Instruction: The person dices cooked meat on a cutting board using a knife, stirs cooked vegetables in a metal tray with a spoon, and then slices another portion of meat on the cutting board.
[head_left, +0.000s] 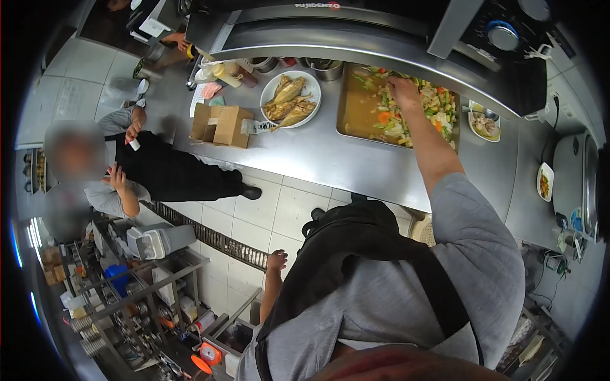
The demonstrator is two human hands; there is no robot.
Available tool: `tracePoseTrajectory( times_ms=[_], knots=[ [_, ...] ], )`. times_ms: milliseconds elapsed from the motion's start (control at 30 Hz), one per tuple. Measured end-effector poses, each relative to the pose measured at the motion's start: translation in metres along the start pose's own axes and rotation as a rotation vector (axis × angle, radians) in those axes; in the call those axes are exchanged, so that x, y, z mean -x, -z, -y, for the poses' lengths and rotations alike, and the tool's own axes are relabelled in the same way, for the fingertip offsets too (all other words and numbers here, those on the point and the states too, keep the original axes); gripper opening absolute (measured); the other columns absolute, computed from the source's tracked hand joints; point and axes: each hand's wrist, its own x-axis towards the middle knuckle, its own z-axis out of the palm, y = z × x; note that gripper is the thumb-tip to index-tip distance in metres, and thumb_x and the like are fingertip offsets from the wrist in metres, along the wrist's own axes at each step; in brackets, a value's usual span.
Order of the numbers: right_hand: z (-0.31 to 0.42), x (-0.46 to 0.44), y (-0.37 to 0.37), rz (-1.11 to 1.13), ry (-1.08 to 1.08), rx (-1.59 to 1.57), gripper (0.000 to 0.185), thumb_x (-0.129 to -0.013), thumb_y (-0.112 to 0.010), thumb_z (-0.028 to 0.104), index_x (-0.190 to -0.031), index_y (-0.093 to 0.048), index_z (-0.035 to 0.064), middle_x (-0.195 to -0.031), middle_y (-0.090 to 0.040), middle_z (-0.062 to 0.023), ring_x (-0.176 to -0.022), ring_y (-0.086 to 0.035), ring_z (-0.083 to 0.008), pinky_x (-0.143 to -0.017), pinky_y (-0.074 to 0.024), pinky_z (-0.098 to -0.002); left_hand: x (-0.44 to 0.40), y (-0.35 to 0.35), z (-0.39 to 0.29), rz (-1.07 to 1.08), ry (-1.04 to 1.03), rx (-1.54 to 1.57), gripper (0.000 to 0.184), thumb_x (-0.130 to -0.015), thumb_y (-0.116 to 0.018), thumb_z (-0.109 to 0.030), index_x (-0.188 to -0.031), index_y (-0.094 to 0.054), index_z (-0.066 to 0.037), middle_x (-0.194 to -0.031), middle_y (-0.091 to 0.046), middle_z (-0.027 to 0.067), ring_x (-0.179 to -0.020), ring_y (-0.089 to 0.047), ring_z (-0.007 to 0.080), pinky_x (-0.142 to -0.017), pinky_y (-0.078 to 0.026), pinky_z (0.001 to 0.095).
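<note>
My right hand (404, 93) reaches over a large rectangular metal tray (340, 117) on the steel counter. Its fingers are closed at the far part of the tray; what they hold, if anything, is hidden. Mixed chopped vegetables (389, 120), with green, white and orange pieces, lie heaped in the tray's right part, and brownish liquid fills the left. Down at my side hangs my left hand (277, 260), over the tiled floor, its fingers loosely bent and apart with nothing in them.
Left of the tray stand a white bowl of fried fish (316, 83), a cardboard box (223, 125) and sauce bottles (226, 75). A small dish (484, 122) sits right of it. A steel appliance (356, 39) overhangs the counter. Another person (159, 171) stands at left, near a metal rack (152, 282).
</note>
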Motion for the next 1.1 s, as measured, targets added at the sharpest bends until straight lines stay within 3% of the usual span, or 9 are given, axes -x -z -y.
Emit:
tracePoseTrajectory(
  times_ms=[167, 333, 533, 633, 700, 733, 867, 967, 1100],
  knots=[
    [-0.024, 0.047, 0.017, 0.007, 0.305, -0.195, 0.015, -0.088, -0.064, 0.017, -0.098, -0.072, 0.0082, -0.093, -0.07, -0.0148, -0.081, -0.066, -0.0342, -0.074, -0.0536, -0.042, -0.012, -0.011, 0.039, 0.044, -0.024, 0.081, 0.031, -0.086, -0.059, -0.011, -0.117, -0.062, -0.013, -0.084, -0.065, 0.001, -0.066, -0.059, 0.0137, -0.052, -0.046, 0.0324],
    [-0.013, 0.072, 0.06, 0.107, 0.115, -0.214, 0.016, -0.089, -0.064, 0.016, -0.099, -0.072, 0.0074, -0.097, -0.07, -0.0149, -0.082, -0.066, -0.0334, -0.075, -0.0538, -0.0398, -0.1, -0.039, 0.117, 0.128, 0.09, 0.078, 0.031, -0.092, -0.05, -0.022, -0.118, -0.062, -0.01, -0.084, -0.068, 0.0046, -0.063, -0.061, 0.0169, -0.049, -0.047, 0.0353],
    [-0.039, 0.031, 0.006, 0.057, -0.126, -0.038, 0.024, -0.092, -0.062, 0.024, -0.108, -0.071, 0.0092, -0.102, -0.069, -0.0182, -0.091, -0.065, -0.0348, -0.084, -0.0511, -0.0406, -0.116, -0.004, 0.075, 0.049, -0.49, -0.668, 0.034, -0.092, -0.052, -0.026, -0.119, -0.064, -0.01, -0.081, -0.069, 0.0068, -0.06, -0.061, 0.0179, -0.05, -0.051, 0.0336],
    [-0.031, 0.047, -0.002, 0.073, -0.163, -0.243, 0.025, -0.091, -0.063, 0.024, -0.11, -0.07, 0.0088, -0.098, -0.069, -0.0179, -0.087, -0.065, -0.0361, -0.081, -0.0514, -0.0404, -0.109, 0.006, 0.045, 0.093, -0.09, 0.263, 0.036, -0.081, -0.068, -0.016, -0.117, -0.066, -0.013, -0.075, -0.066, 0.0062, -0.062, -0.061, 0.0149, -0.05, -0.05, 0.0312],
    [-0.024, 0.064, 0.008, 0.157, -0.195, -0.244, 0.025, -0.09, -0.065, 0.024, -0.109, -0.071, 0.0087, -0.092, -0.07, -0.0156, -0.082, -0.065, -0.0323, -0.077, -0.0514, -0.0386, -0.146, 0.011, 0.062, 0.081, -0.51, 0.043, 0.039, -0.08, -0.065, -0.011, -0.119, -0.065, -0.01, -0.076, -0.066, 0.0061, -0.061, -0.06, 0.0131, -0.049, -0.047, 0.0285],
    [-0.024, 0.072, 0.01, 0.226, -0.221, -0.29, 0.025, -0.089, -0.066, 0.024, -0.108, -0.071, 0.0081, -0.088, -0.07, -0.0137, -0.079, -0.065, -0.0283, -0.075, -0.0511, -0.0366, -0.075, 0.007, 0.002, 0.016, -0.108, 0.148, 0.041, -0.08, -0.064, -0.009, -0.121, -0.064, -0.007, -0.074, -0.064, 0.0053, -0.06, -0.058, 0.0116, -0.048, -0.045, 0.0267],
    [-0.024, 0.1, 0.023, 0.405, -0.304, -0.458, 0.023, -0.088, -0.068, 0.021, -0.102, -0.073, 0.004, -0.074, -0.067, -0.0063, -0.068, -0.06, -0.0147, -0.066, -0.0487, -0.0308, -0.065, -0.01, 0.004, 0.032, -0.058, 0.184, 0.042, -0.079, -0.065, -0.01, -0.121, -0.063, -0.007, -0.072, -0.062, 0.0023, -0.058, -0.055, 0.0102, -0.046, -0.043, 0.0255],
    [-0.024, 0.116, 0.025, 0.468, -0.324, -0.56, 0.021, -0.087, -0.069, 0.019, -0.1, -0.073, 0.0026, -0.068, -0.063, -0.0023, -0.063, -0.057, -0.0111, -0.06, -0.046, -0.0285, -0.07, -0.014, 0.029, 0.21, -0.326, -0.132, 0.038, -0.081, -0.067, -0.013, -0.118, -0.063, -0.01, -0.074, -0.063, 0.0016, -0.06, -0.057, 0.0112, -0.046, -0.045, 0.0292],
    [-0.022, 0.126, 0.018, 0.533, -0.321, -0.58, 0.018, -0.086, -0.071, 0.019, -0.098, -0.073, 0.0051, -0.063, -0.058, 0.0013, -0.055, -0.051, -0.0082, -0.052, -0.0412, -0.0257, -0.025, -0.017, 0.016, 0.133, -0.143, -0.16, 0.025, -0.087, -0.06, -0.015, -0.112, -0.063, -0.016, -0.079, -0.062, -0.0017, -0.061, -0.057, 0.0116, -0.05, -0.045, 0.0309]
  ],
)
